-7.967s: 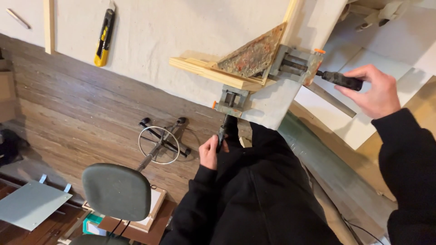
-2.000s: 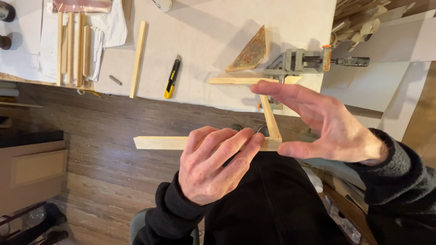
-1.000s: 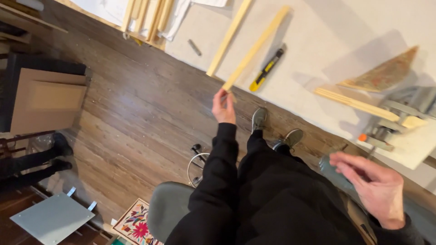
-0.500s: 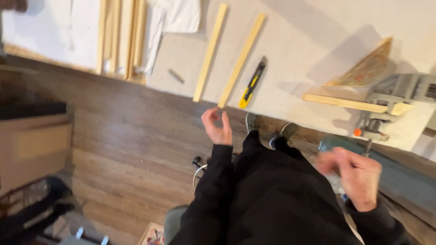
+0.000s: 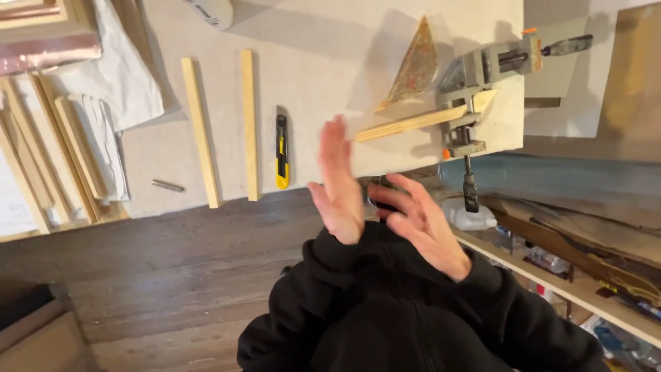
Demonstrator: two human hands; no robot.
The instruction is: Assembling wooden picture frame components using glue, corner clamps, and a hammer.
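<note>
left hand: now raised beside our right hand, fingers pressed together, empty.
right hand: fingers loosely spread, empty.
utility knife: left of both hands, nearer than half a second ago.

On the pale flat worktop, two long pale wooden strips lay side by side, left of the yellow-and-black utility knife. Right of the knife, a grey metal corner clamp gripped another strip beside a triangular chipboard offcut.

L hand flat, fingers up, R hand open beside it, both empty, black sleeves
</note>
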